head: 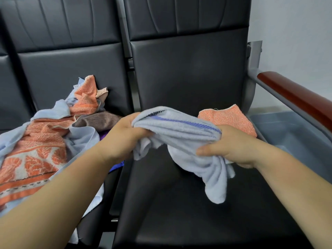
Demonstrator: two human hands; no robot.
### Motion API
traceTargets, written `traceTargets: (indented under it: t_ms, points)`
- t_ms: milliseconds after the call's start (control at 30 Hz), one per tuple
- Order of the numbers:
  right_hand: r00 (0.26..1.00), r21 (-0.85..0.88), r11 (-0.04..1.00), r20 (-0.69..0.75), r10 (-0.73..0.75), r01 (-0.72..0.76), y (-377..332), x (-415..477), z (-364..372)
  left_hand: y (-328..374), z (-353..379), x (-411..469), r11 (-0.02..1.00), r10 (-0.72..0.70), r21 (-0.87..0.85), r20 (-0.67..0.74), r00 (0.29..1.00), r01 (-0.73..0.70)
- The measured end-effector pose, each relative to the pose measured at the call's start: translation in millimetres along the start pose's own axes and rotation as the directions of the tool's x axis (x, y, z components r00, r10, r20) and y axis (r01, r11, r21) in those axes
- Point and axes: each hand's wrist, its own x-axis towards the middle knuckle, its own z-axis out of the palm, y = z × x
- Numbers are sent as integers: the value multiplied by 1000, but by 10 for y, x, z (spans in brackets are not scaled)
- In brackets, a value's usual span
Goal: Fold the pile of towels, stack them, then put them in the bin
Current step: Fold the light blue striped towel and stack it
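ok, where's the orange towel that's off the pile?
Head view, right side: the orange towel lies on the right-hand seat, behind the right hand, beside the grey bin.

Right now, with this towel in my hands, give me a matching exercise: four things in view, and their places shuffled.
1 light blue striped towel
2 folded orange towel
3 towel pile
4 grey bin

A on the left chair
B past the wooden armrest
C gripped by left hand and right hand
D flat on the right chair

Pairs: 1-C, 2-D, 3-A, 4-B
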Motion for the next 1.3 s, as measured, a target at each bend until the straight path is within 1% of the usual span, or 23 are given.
traceTargets:
  t_ms: [67, 100, 167, 200, 267, 333, 367, 433, 467, 500, 567, 633, 700, 767, 833, 867, 900, 967, 1000, 1033, 1133, 1200, 1300]
  points:
    - [999, -282, 959, -4, 34, -34, 3, 6, 21, -3, 56, 23, 979, -6, -206, -11, 1000, 3]
    - [998, -400, 914, -37, 51, -61, 12, 15, 36, -12, 72, 34, 967, -27, -252, -2, 1000, 26]
    - [992, -532, 840, -112, 51, -103, 56, 46, 28, -48, 60, 42, 978, -57, -197, 62, 996, 68]
    - [989, -576, 810, -140, 36, -111, 73, 57, 7, -63, 38, 34, 991, -71, -104, 98, 993, 81]
    - [978, -623, 769, -210, 11, -143, 88, 61, -60, -73, -14, 18, 971, -104, 231, 149, 983, 67]
    - [965, -603, 777, -260, 25, -183, 84, 68, -100, -94, -46, 15, 807, -197, 586, 152, 969, 72]
    - [959, -575, 795, -281, 31, -194, 85, 77, -95, -110, -66, 26, 722, -222, 688, 128, 967, 75]
    - [951, -548, 817, -310, 1, -180, 94, 98, -66, -106, -74, 34, 652, -158, 756, 63, 985, 56]
    - [952, -528, 836, -305, -26, -147, 94, 100, -51, -114, -99, 45, 698, -110, 714, 24, 994, 61]
    - [957, -459, 882, -288, -33, -108, 84, 87, -47, -104, -110, 45, 804, -87, 589, -14, 996, 78]
    - [984, -285, 956, -176, 14, -64, 42, 41, -51, -73, -111, 29, 966, -91, 238, -48, 995, 100]
    - [995, -288, 953, -60, 83, -97, 12, -4, -47, -68, -107, 35, 997, -74, 11, -68, 995, 75]
    - [988, -439, 885, -70, 135, -152, 27, 11, -11, -83, -70, 62, 992, -44, -119, -48, 998, 38]
    - [975, -555, 803, -156, 156, -217, 27, 50, 4, -83, -26, 76, 987, -23, -159, 9, 1000, 24]
    - [965, -607, 755, -228, 131, -247, 42, 72, -38, -84, -31, 59, 993, 0, -117, 87, 996, 10]
    - [959, -621, 739, -257, 122, -260, 49, 70, -78, -103, -62, 46, 1000, -1, -7, 121, 993, 2]
    - [952, -603, 749, -280, 123, -274, 47, 53, -115, -127, -105, 46, 980, -18, 201, 155, 988, -13]
    - [955, -424, 870, -256, 153, -253, 49, 6, -164, -163, -163, 52, 794, -125, 608, 179, 976, -10]
    - [965, -318, 921, -206, 164, -225, 43, -12, -160, -175, -185, 56, 732, -163, 681, 164, 973, 8]
    - [976, -235, 953, -156, 155, -189, 33, -24, -138, -189, -211, 61, 727, -172, 686, 140, 975, 30]
    - [990, -80, 996, -137, 38, -49, 59, -12, -66, -147, -241, 41, 847, -95, 528, 36, 995, 62]
    - [989, -19, 1000, -145, -25, 23, 89, 21, -25, -113, -209, 26, 962, -81, 260, -3, 997, 79]
    - [999, 12, 999, -20, -41, 42, 103, 31, 4, -114, -139, 64, 994, -85, -82, -143, 986, 74]
